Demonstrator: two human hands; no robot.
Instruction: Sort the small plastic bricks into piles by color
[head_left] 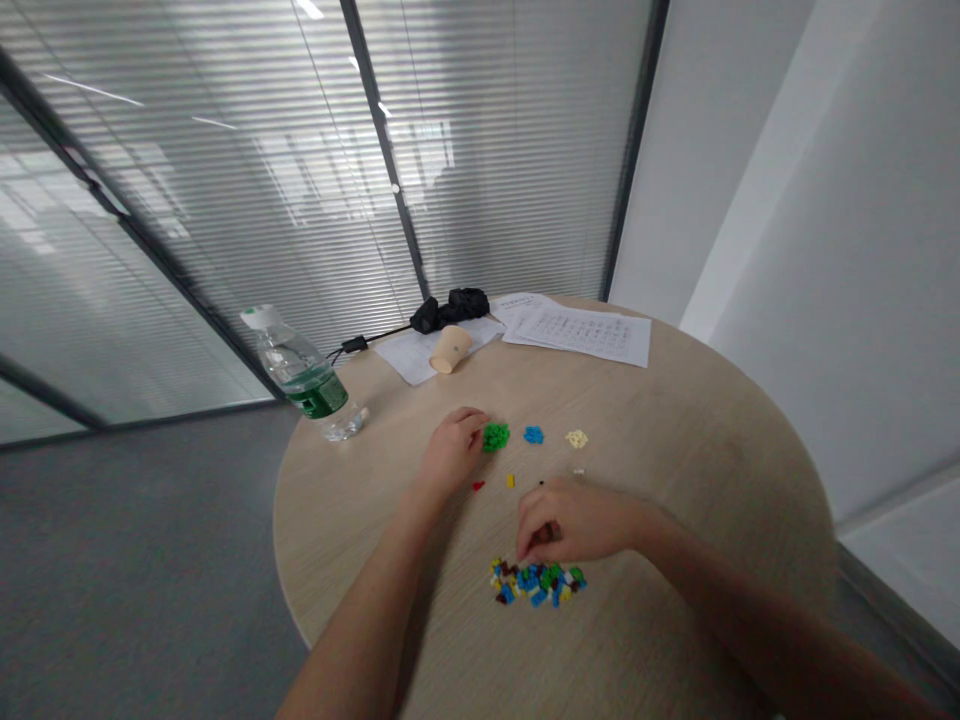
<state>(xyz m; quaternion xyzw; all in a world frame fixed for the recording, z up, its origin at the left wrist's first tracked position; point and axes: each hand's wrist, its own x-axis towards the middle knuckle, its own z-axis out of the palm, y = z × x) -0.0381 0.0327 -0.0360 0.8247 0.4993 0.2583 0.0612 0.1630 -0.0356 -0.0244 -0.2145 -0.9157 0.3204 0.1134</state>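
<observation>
My left hand (455, 447) rests at the left edge of a small pile of green toy bricks (496, 437). Its fingers are curled together, and whatever they may hold is hidden. Over the far edge of a mixed pile of coloured toy bricks (538, 584) is my right hand (559, 522), thumb and fingers drawn into a pinch. What lies between those fingertips is too small to make out. A blue brick pile (533, 435) and a cream brick pile (577, 439) sit right of the green one. Nearer me are a red brick (478, 486), a yellow brick (511, 481) and a white brick (579, 471).
The round wooden table (697, 440) has a clear bottle with a green label (319, 390) at its left edge. Toward the back lie a paper cup (450, 349) on its side, a black bundle with a cable (457, 308) and printed sheets (581, 330).
</observation>
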